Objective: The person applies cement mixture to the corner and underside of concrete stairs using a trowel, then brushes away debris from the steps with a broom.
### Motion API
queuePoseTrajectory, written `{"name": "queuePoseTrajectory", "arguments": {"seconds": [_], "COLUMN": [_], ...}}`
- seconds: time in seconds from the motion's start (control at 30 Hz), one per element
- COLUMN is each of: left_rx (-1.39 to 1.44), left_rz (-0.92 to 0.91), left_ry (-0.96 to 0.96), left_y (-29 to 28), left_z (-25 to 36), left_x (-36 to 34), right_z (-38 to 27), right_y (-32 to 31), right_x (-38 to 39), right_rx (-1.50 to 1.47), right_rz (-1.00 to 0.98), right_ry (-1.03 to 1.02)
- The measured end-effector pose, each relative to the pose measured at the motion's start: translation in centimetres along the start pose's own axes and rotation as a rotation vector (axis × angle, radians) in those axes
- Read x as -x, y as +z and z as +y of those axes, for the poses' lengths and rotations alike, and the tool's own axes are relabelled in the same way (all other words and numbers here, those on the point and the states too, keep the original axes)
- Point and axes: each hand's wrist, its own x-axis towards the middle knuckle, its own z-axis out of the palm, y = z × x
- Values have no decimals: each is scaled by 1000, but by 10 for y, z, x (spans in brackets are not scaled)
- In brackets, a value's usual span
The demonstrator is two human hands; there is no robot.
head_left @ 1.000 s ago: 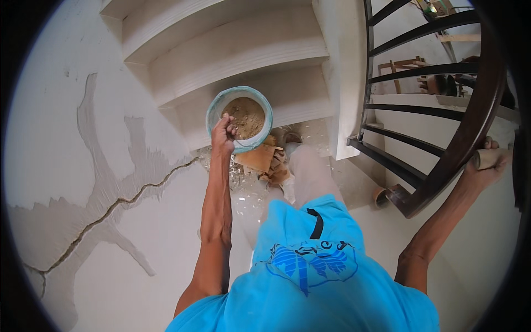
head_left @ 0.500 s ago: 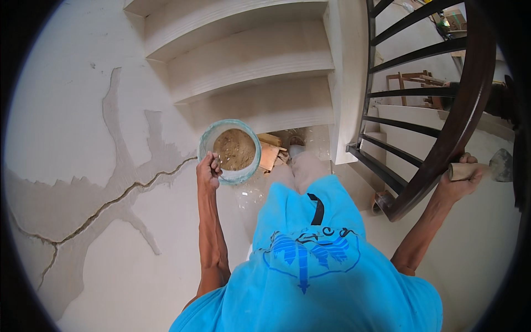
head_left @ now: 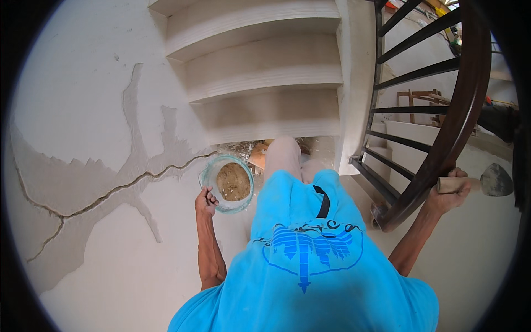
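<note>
Lowered since earlier, the bucket (head_left: 228, 183) hangs upright, mouth up, gripped at its rim by the left hand (head_left: 206, 200); the right hand (head_left: 449, 191) grips a trowel (head_left: 480, 181), handle seemingly pointing sideways.

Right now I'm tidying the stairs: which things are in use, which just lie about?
In use:
left hand holding bucket of sandy mix
right hand holding trowel

Lying about:
scraps at the bottom step
wooden frame beyond the railing
</note>
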Motion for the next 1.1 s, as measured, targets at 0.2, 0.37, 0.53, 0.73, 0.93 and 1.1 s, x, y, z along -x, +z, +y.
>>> {"name": "queuePoseTrajectory", "arguments": {"seconds": [0.2, 0.37, 0.53, 0.73, 0.93, 1.1], "left_rx": [79, 171, 187, 219, 226, 198], "left_rz": [75, 109, 147, 146, 157, 158], "left_ry": [-23, -30, -60, -128, -157, -117], "left_y": [-21, -26, -16, -24, 4, 4], "left_z": [-38, -65, -74, -93, -93, -90], "left_x": [3, 10, 16, 18, 14, -3], "right_z": [3, -46, -41, 55, 150, 165], "right_y": [-6, 32, 90, 167, 219, 317], "right_x": [-1, 24, 50, 101, 92, 43], "right_rx": [34, 222, 152, 976, 1092, 1060], "right_rz": [17, -236, -951, -1113, -1111, -1132], "right_ry": [-21, -387, -329, 119, 159, 96]}}
